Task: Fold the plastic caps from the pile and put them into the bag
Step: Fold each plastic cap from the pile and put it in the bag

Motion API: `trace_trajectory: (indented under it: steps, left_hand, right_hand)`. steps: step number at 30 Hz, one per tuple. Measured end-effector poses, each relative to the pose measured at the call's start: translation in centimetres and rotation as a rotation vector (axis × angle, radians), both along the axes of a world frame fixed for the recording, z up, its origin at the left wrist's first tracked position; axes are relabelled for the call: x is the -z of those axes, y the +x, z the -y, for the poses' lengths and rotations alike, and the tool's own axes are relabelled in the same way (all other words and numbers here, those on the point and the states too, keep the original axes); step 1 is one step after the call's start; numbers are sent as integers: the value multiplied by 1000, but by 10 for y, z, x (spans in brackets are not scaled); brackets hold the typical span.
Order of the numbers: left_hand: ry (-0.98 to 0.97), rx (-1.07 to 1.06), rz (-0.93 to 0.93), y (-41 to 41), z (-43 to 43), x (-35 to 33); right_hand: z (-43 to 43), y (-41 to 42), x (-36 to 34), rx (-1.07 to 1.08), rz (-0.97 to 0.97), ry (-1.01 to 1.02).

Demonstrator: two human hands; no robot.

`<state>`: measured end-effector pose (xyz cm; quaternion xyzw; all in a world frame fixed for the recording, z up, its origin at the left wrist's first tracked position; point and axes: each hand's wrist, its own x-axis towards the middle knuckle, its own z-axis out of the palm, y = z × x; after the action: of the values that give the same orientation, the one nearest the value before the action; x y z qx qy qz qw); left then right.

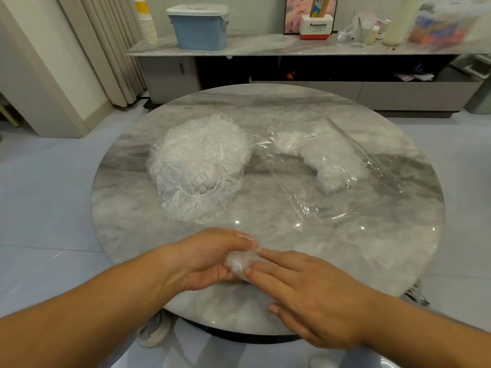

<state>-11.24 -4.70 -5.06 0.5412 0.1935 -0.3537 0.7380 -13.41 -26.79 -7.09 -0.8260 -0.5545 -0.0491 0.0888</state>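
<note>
Nearest to me, well on my side of the pile [199,168], both hands meet over the near edge of the round marble worktop [372,248]. My left hand [210,258] has its fingers and thumb curled round a crumpled clear cap [240,262], gripping it as a small wad. My right hand [313,296] lies flat and relaxed, palm down, with its straight fingers reaching to the wad so that their tips touch it; it grips nothing. I cannot tell how far the cap is folded, as it is bunched up inside the grip. The pile itself is a loose, puffy heap of clear caps on the middle of the worktop, standing apart from both hands. Just to the right of the pile lies the clear bag [372,160], flat on the worktop, its crinkled open end turned toward the pile and nearly touching it. Inside it, a curved row of white folded caps [329,166] is packed toward the end farther from the pile. Beyond the pile, off the worktop, a long sideboard [265,49] runs along the wall. On it, straight behind the pile, stands a blue tub [198,30] with a pale lid, with a stack of paper cups [147,25] to its left. Farther right of the pile's line are a red and white box [316,27] and a tall white bottle [401,21].
</note>
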Motion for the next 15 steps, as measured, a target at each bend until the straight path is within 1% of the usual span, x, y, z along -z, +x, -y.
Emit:
trace_trajectory:
  steps: [2, 3, 5, 6, 7, 10, 11, 12, 13, 15]
  left_hand:
    - [37, -88, 46, 4, 2, 2]
    - [56, -130, 67, 7, 3, 1]
    - [89, -180, 114, 12, 6, -4]
    - [96, -190, 142, 14, 8, -7]
    - [99, -189, 172, 16, 11, -11]
    - [91, -156, 282, 21, 25, -24]
    - [85, -137, 317, 24, 31, -30]
    - [82, -118, 350, 26, 38, -35]
    - [78, -105, 380, 28, 46, -40]
    - [80, -88, 428, 33, 61, -48]
  right_hand:
    - [2, 0, 0, 30, 0, 42]
    - [5, -1, -1, 70, -21, 94]
    - [11, -3, -5, 205, -158, 257]
    - [12, -4, -9, 292, -273, 349]
    - [12, -4, -14, 384, -427, 443]
    - [10, 5, -29, 612, -1084, 774]
    - [11, 11, -34, 628, -1239, 842]
    - [14, 15, -39, 625, -1331, 882]
    - [17, 18, -44, 621, -1371, 914]
    - [25, 24, -52, 641, -1367, 1003]
